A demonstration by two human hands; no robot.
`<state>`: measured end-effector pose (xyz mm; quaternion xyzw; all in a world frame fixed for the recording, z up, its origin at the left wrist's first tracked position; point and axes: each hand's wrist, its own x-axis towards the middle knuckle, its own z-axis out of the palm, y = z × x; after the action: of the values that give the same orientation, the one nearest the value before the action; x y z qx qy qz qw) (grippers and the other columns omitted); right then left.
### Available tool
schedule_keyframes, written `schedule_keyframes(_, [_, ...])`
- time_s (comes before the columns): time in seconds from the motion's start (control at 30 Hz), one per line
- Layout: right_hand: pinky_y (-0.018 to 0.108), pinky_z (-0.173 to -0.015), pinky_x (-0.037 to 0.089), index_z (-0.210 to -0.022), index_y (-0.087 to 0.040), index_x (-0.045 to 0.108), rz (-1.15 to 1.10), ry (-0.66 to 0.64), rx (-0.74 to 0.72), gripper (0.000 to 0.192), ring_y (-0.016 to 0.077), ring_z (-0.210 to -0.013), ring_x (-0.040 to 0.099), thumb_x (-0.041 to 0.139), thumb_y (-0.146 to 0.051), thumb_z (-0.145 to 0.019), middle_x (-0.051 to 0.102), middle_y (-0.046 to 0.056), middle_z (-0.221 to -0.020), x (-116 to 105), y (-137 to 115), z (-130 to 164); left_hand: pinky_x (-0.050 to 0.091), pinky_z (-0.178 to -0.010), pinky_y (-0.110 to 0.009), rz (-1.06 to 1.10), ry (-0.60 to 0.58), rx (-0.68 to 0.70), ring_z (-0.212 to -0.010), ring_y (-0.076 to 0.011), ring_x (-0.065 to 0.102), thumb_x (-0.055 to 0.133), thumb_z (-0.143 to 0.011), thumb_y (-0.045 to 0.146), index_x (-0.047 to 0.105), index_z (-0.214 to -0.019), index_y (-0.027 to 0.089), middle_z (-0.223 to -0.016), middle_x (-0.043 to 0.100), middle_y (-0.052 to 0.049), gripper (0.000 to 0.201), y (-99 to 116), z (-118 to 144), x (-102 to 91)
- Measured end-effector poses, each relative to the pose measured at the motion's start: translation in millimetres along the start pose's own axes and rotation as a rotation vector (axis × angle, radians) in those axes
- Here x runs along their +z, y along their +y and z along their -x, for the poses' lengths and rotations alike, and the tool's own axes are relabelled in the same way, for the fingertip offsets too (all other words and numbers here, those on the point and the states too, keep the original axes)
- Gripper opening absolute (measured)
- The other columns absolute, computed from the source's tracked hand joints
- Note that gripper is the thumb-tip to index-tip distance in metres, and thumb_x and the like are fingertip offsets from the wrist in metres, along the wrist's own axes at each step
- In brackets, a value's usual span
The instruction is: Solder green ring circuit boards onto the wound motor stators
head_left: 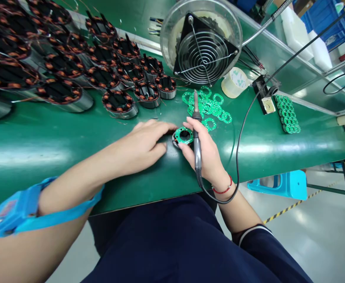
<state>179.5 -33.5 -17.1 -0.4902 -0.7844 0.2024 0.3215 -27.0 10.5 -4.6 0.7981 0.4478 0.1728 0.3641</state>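
A small motor stator (175, 142) stands on the green bench, topped by a green ring-shaped circuit board (179, 135). My left hand (144, 146) rests at its left, thumb and forefinger apart, the forefinger reaching its edge. A soldering iron (197, 151) lies along my right hand (208, 151), tip pointing away from me. That hand holds the iron, while its thumb and fingertips also touch the board's right side. Beyond the hands lies a loose pile of similar green boards (209, 105).
Rows of copper-wound stators (119, 103) fill the back left. A fan with a wire guard (203, 49) sits at the back, beside a tape roll (235, 82). Rightward are a soldering stand (263, 94) and a panel of green boards (288, 114). The iron's cable (239, 141) loops past my right wrist.
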Motion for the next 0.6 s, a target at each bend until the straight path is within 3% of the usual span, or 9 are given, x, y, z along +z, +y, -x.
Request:
schedule_keyframes(0.07, [0.044,-0.116,0.055,-0.156,-0.023,0.034,0.009,0.034,0.016,0.056,0.0239,-0.137,0.065,0.055,-0.035,-0.105,0.065,0.014,-0.146,-2.6,4.6,2.4,0.047,-0.107,-0.061,-0.12,-0.028,0.017,-0.114,-0.0388,0.063,0.046,-0.087,0.044,0.071,-0.108,0.022,-0.106,0.071,-0.014,0.039,-3.3,0.0,0.0])
schedule_keyframes(0.17, [0.044,-0.115,0.056,-0.157,-0.024,0.033,0.028,0.071,0.004,0.057,0.0246,-0.135,0.066,0.055,-0.038,-0.106,0.064,0.014,-0.146,-4.1,8.8,4.5,0.047,-0.105,-0.058,-0.138,0.024,0.007,-0.1,-0.0338,0.064,0.044,-0.091,0.047,0.069,-0.086,0.024,-0.089,0.067,-0.01,0.035,-1.7,-0.7,-2.2])
schedule_keyframes(0.27, [0.046,-0.114,0.057,-0.157,-0.024,0.034,0.056,0.092,-0.034,0.056,0.0261,-0.132,0.067,0.053,-0.04,-0.107,0.066,0.014,-0.142,0.1,9.1,5.4,0.052,-0.096,-0.046,0.076,0.083,-0.057,-0.09,-0.0264,0.063,0.048,-0.088,0.048,0.068,-0.086,0.022,-0.09,0.068,-0.007,0.032,4.6,-0.9,-5.4])
schedule_keyframes(0.4, [0.048,-0.113,0.058,-0.154,-0.023,0.041,0.113,0.084,-0.089,0.051,0.0279,-0.13,0.069,0.051,-0.042,-0.108,0.069,0.014,-0.138,8.6,5.1,6.4,0.052,-0.08,-0.036,0.374,0.059,-0.207,-0.081,-0.022,0.062,0.056,-0.08,0.053,0.067,-0.086,0.019,-0.084,0.068,-0.004,0.036,12.0,-0.8,-4.3])
schedule_keyframes(0.6, [0.045,-0.111,0.059,-0.154,-0.023,0.039,0.129,0.114,-0.12,0.052,0.0261,-0.129,0.07,0.049,-0.046,-0.109,0.07,0.013,-0.138,11.4,2.6,6.9,0.05,-0.079,-0.034,0.324,0.07,-0.159,-0.081,-0.0224,0.063,0.059,-0.078,0.052,0.072,-0.081,0.023,-0.084,0.072,-0.004,0.033,10.9,1.3,-5.9])
